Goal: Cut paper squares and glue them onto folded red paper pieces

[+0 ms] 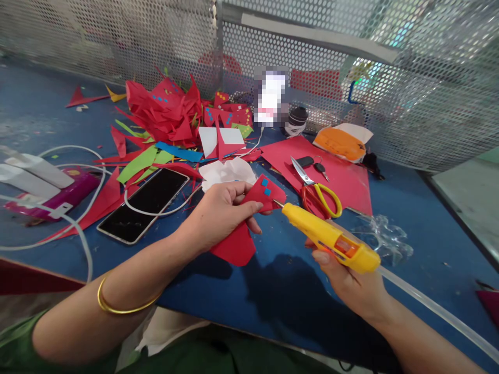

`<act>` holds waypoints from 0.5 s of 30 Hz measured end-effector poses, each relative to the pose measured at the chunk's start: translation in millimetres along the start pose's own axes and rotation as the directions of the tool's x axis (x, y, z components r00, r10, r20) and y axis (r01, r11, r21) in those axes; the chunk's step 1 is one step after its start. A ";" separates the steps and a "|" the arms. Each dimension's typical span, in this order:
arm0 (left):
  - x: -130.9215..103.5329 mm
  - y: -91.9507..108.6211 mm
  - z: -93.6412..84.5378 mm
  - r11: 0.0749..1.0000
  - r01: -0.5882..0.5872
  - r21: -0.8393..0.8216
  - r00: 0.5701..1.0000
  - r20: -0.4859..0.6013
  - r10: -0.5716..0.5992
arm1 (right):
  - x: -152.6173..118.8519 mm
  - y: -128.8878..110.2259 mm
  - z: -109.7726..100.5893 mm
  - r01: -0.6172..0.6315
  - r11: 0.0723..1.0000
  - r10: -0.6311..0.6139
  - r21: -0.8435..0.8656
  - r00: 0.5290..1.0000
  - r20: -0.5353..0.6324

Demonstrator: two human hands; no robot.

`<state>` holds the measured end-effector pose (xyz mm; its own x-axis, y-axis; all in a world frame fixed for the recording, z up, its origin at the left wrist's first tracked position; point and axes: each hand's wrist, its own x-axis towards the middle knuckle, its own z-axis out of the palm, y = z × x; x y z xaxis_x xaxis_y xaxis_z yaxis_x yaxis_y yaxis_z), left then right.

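My left hand (pixel 230 210) is closed on a red paper piece (pixel 262 191) that bears small blue squares, pinched between thumb and fingers. Under that hand a further red paper part (pixel 237 245) shows; whether it joins the held piece I cannot tell. My right hand (pixel 346 278) is wrapped round a yellow hot glue gun (pixel 327 235), a long clear glue stick (pixel 432 307) running out of its back. The gun's metal nozzle meets or nearly meets the red paper's right edge. Just behind my left hand lies a white petal-shaped piece (pixel 228 171).
Scissors (pixel 317 189) and keys (pixel 320 169) lie on a red sheet (pixel 353 182). Red paper scraps (pixel 163 111) heap at the back. On the left are a phone (pixel 144 205), white cables and chargers (pixel 39 174). A perforated metal screen (pixel 156 36) borders the blue table (pixel 218 291).
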<state>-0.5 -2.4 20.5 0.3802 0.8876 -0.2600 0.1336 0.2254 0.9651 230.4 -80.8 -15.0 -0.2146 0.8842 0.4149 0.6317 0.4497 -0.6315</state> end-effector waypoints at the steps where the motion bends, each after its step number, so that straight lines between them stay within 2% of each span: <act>1: 0.1 0.1 0.0 1.000 0.001 -0.002 1.000 -0.001 -0.001 | 0.2 -0.5 0.0 -0.009 1.000 0.009 0.006 1.000 0.008; 5: 0.7 0.4 0.4 1.000 0.008 -0.016 1.000 -0.004 -0.008 | -1.0 -1.1 0.3 -0.101 0.984 0.093 0.149 0.994 0.057; 9: 0.9 -0.5 0.9 0.999 0.012 -0.030 1.000 -0.005 -0.012 | -0.2 -0.8 -0.1 -0.153 0.924 0.164 0.351 0.986 -0.002; 15: 1.2 -3.4 0.0 1.000 -0.008 -0.029 1.000 -0.010 0.008 | 4.1 -0.2 -1.3 -0.160 0.923 0.181 0.349 0.983 -0.029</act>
<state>-0.5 -2.0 16.9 0.3721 0.8932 -0.2524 0.1038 0.2302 0.9676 230.3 -77.4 -12.4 -0.0751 0.9469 0.3126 0.3572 0.3182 -0.8782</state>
